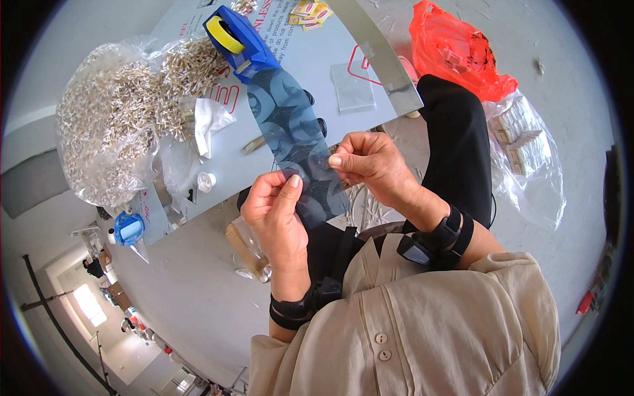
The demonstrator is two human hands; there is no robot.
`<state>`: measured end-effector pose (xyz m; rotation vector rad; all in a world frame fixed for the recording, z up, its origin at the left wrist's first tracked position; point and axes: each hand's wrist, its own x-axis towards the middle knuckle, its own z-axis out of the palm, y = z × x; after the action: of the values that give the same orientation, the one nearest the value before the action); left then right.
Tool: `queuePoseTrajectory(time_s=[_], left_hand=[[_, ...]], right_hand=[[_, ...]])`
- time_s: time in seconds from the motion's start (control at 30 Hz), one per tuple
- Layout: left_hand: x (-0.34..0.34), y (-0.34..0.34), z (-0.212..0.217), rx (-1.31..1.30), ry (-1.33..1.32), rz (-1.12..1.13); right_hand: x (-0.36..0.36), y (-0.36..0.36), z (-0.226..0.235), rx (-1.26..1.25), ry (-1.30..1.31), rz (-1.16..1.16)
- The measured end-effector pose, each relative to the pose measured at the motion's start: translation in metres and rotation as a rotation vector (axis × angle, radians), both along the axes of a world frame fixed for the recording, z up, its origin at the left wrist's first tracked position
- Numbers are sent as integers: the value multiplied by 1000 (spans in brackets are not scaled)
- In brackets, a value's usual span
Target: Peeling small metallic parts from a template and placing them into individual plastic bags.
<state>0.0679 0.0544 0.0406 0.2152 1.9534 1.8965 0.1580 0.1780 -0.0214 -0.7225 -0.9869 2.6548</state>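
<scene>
Two hands pinch one translucent blue film strip (pixel 300 145): left hand (pixel 276 214) at its near end, right hand (pixel 370 165) on the edge beside; its long axis runs away toward the blue tape dispenser (pixel 241 43).

Small workshop or packing room, hand-assembly kind. Landmark: low grey table (pixel 310 59), board-like, set over bare concrete floor (pixel 198 290). On table's left part, big clear bag of small pale parts (pixel 112 125), heaped loose. At table's far edge, blue tape dispenser (pixel 241 43) with yellow roll. Right of table, on floor, red plastic bag (pixel 456 53) and clear bag of bundled parts (pixel 525 148). Below table's left corner, small blue dispenser (pixel 127 228). Beyond that, far off, open hall with bright doorway (pixel 89 305).
</scene>
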Motion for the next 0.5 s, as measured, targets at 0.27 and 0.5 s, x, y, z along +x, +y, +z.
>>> queuePoseTrajectory(time_s=[0.27, 0.5], left_hand=[[-6, 3, -9, -13, 62, 18], [-15, -4, -10, 42, 17, 68]], right_hand=[[11, 14, -10, -313, 2, -37], [9, 15, -17, -380, 116, -69]])
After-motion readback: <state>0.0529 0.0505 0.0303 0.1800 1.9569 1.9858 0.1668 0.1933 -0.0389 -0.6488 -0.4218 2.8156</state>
